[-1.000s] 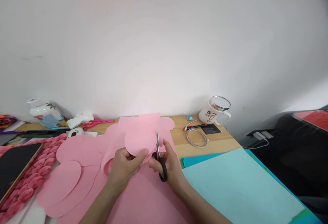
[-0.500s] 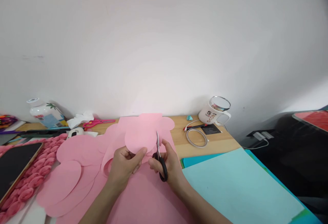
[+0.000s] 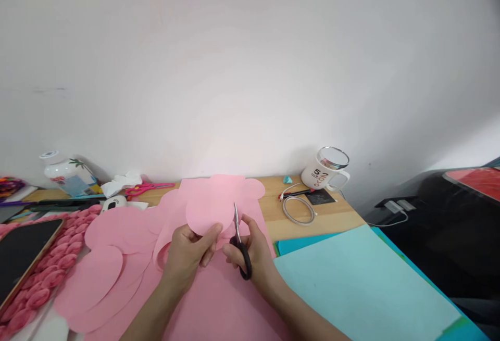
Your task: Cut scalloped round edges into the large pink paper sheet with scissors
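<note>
Between thumb and fingers, my left hand [image 3: 192, 256] pinches the lower edge of a pink paper piece [image 3: 209, 211] with a rounded outline. My right hand [image 3: 253, 252] grips black-handled scissors [image 3: 242, 257], their metal blades pointing up at the right edge of that piece. How far the blades are apart is hard to make out. Beneath both hands lies a large pink sheet [image 3: 230, 299], its left side curled up. Several rounded pink cut-outs [image 3: 91, 278] overlap in a pile to the left of my left hand.
Light blue sheets [image 3: 351, 278] cover the right of the desk. Behind them are a coiled cable [image 3: 299, 211], a black card [image 3: 321, 197] and a white mug [image 3: 323, 172]. Pink scissors [image 3: 148, 188], a white bottle [image 3: 68, 174] and a phone [image 3: 27, 257] are on the left.
The scissors and my right hand have shifted slightly left and down. The held paper piece has moved a little left with my left hand, and the view has shifted slightly.
</note>
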Demonstrator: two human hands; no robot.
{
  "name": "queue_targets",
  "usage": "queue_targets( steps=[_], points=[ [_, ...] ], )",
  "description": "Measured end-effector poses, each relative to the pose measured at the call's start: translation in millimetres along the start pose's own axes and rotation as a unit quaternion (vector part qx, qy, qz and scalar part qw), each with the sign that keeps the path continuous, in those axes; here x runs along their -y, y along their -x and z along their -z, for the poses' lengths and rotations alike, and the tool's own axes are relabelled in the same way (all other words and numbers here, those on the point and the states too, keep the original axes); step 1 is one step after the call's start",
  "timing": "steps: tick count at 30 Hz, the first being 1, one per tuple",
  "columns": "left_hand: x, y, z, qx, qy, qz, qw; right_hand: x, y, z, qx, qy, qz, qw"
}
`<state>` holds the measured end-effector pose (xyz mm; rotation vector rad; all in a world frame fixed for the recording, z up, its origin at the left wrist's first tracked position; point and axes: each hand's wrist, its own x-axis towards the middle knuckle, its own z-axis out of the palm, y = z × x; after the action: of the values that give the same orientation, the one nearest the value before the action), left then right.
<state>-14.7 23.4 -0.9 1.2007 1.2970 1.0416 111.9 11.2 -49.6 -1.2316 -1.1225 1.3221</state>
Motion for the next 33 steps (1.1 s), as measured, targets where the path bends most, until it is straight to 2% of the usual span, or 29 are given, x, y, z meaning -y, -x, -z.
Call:
queue_targets(
  steps=[4, 8, 21, 33],
  points=[
    [-1.2, 0.3, -1.3, -0.022, -0.005, 0.03, 0.999, 1.5, 0.5, 0.1, 0.01, -0.034, 0.007, 0.999],
    [-3.5, 1.6, -2.8, -0.016, -0.011, 0.057, 0.998, 12.6, 1.4, 2.4, 0.03, -0.081, 0.022, 0.996],
    [-1.8, 1.0, -2.1, -0.023, -0.007, 0.052, 0.998, 21.1, 2.5, 1.9, 0.024, -0.089, 0.001, 0.996],
    [-3.5, 1.6, -4.2, -0.045, -0.037, 0.042, 0.997, 18.0, 3.0, 2.3, 0.022, -0.081, -0.003, 0.996]
  ],
)
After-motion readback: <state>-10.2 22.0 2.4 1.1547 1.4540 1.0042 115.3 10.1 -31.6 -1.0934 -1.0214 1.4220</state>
